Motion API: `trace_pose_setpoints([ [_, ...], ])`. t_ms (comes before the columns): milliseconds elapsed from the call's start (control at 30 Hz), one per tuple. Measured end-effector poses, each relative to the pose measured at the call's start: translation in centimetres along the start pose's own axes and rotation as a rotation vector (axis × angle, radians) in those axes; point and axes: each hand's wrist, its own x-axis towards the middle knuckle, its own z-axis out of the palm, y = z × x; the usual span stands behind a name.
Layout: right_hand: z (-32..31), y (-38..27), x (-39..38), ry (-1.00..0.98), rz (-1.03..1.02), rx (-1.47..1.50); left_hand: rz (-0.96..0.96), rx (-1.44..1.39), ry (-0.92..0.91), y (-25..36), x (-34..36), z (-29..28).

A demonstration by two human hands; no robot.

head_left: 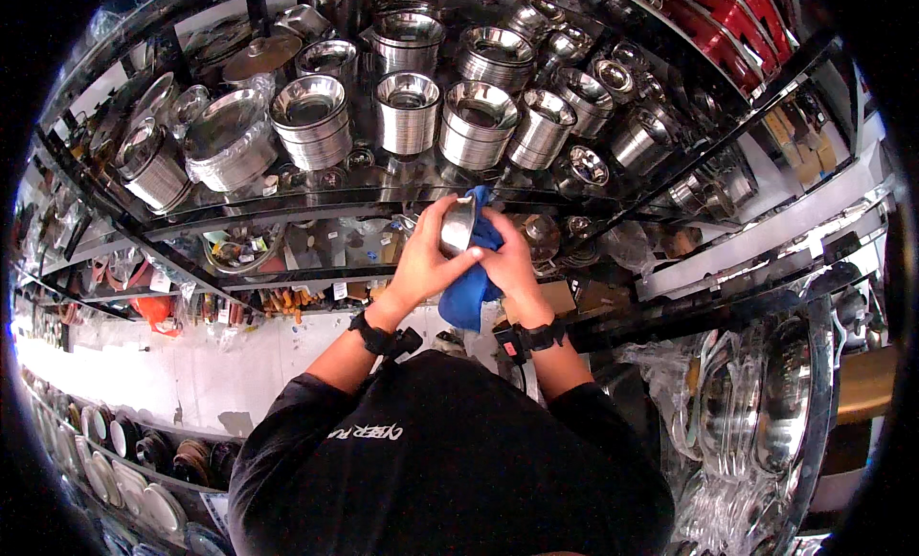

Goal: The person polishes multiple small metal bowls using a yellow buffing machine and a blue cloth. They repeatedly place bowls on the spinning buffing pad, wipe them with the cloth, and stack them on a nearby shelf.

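My left hand [428, 254] grips a small shiny steel bowl [458, 225], held up in front of the shelves. My right hand [510, 257] presses a blue cloth [471, 293] against the bowl, and the cloth hangs down below both hands. Both wrists wear black straps. The bowl's far side is hidden by the cloth and my fingers.
A dark glass shelf [287, 206] carries stacks of steel bowls [311, 120] and steel pots [479, 125]. Red boxes [728, 20] sit at the upper right. Wrapped steel plates [756, 403] hang on the right. Ceramic dishes [124, 460] line a rack at the lower left.
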Motion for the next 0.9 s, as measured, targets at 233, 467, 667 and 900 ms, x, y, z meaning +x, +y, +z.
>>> trace_pose_setpoints([
  [233, -0.3, -2.4, -0.7, -0.461, -0.389, -0.378, -0.267, -0.092, -0.314, 0.3, 1.4, -3.5],
  [467, 0.6, -2.4, 0.4, 0.007, -0.055, 0.072, -0.206, -0.089, 0.000, 0.6, -0.2, -0.4],
  [667, -0.6, -3.8, 0.2, -0.353, -0.277, -0.108, -0.117, -0.296, -0.123, 0.6, 1.2, -3.2],
  [900, -2.8, -1.3, -1.4, -0.278, -0.321, -0.364, -0.390, -0.939, 0.173, -0.1, 2.1, -6.8],
])
